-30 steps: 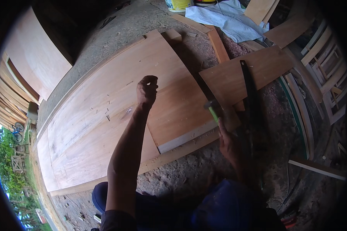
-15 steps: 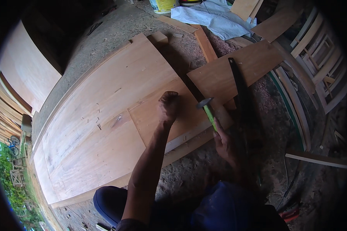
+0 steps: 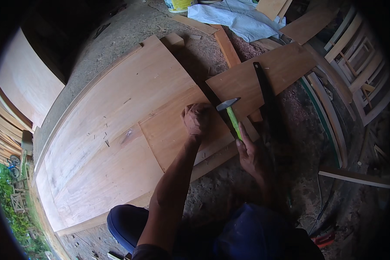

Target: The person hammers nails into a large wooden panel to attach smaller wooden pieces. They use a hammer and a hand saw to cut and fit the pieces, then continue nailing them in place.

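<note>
One-handed, gripping a green-handled, grey-metal hammer (image 3: pixel 232 117) in the right hand (image 3: pixel 251 156); with the left hand (image 3: pixel 196 119) curled above a flat, brown plywood panel (image 3: pixel 165 133), cannot tell whether closed on anything.

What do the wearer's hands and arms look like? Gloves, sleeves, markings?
No gloves on the left hand or the right hand. The left forearm is bare, no watch or strap showing; a dark sleeve shows at the picture's lower edge. The right forearm is shadowed, its sleeve unclear. No markings visible.
</note>
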`<move>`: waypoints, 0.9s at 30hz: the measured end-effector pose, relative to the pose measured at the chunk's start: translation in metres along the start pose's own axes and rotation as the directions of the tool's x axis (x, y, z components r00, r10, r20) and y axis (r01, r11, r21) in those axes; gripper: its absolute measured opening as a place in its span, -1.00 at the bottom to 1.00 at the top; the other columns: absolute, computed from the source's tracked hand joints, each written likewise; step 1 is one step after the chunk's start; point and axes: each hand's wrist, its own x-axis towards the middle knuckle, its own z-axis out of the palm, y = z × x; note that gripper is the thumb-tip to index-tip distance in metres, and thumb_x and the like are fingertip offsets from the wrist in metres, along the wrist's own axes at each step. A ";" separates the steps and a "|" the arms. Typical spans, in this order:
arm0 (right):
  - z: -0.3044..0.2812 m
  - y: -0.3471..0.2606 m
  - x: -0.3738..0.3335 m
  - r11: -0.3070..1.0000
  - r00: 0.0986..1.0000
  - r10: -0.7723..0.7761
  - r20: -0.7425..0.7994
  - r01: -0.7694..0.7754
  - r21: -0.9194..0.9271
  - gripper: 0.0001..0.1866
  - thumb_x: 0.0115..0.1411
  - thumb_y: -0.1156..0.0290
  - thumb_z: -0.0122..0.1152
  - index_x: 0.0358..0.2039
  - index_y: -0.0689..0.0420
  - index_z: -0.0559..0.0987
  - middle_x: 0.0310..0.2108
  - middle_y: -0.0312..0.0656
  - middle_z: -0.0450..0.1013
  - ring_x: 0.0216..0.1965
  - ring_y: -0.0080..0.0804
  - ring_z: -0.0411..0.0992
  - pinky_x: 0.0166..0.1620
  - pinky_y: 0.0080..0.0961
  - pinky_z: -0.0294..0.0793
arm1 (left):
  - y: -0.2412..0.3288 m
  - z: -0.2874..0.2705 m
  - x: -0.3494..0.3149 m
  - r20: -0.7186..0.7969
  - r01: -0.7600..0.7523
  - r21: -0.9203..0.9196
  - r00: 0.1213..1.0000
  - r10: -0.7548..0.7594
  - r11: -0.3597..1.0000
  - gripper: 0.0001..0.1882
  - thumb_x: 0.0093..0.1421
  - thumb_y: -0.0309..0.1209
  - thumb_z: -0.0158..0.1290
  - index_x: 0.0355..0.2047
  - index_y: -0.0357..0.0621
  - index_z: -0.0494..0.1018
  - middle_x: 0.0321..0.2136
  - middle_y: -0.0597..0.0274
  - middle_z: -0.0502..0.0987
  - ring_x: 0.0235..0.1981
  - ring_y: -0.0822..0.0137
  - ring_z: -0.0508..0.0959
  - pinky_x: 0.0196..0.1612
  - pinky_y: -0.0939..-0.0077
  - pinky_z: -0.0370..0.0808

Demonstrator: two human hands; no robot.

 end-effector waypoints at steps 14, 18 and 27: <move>0.000 -0.010 0.028 0.974 0.988 -0.157 0.018 0.157 -0.164 -0.33 0.34 0.49 0.10 0.44 -0.06 0.20 -0.28 0.19 0.55 -0.26 0.18 0.56 -0.23 -0.01 0.54 | 0.006 0.003 0.001 0.004 -0.053 -0.007 0.999 0.053 0.999 -0.77 0.24 -0.33 0.13 -0.10 0.07 0.43 -0.19 0.16 0.60 -0.02 0.02 0.51 0.17 0.07 0.29; -0.006 -0.001 0.035 0.954 0.990 -0.106 0.095 0.128 -0.271 -0.29 0.32 0.54 0.12 0.45 -0.10 0.21 -0.34 0.15 0.53 -0.31 0.12 0.56 -0.25 -0.06 0.52 | 0.007 0.003 0.002 0.028 -0.068 -0.033 0.997 0.069 0.997 -0.76 0.23 -0.34 0.13 -0.10 0.04 0.43 -0.17 0.13 0.60 0.00 0.01 0.51 0.18 0.06 0.29; -0.012 -0.013 0.037 0.950 0.985 -0.113 0.131 0.146 -0.278 -0.31 0.34 0.48 0.11 0.45 -0.12 0.21 -0.35 0.14 0.55 -0.31 0.11 0.58 -0.31 -0.05 0.53 | 0.004 0.003 -0.002 -0.035 0.042 -0.237 0.998 -0.051 0.971 -0.62 0.22 -0.49 0.05 0.06 -0.11 0.37 -0.09 -0.09 0.54 0.03 -0.17 0.47 0.11 0.06 0.43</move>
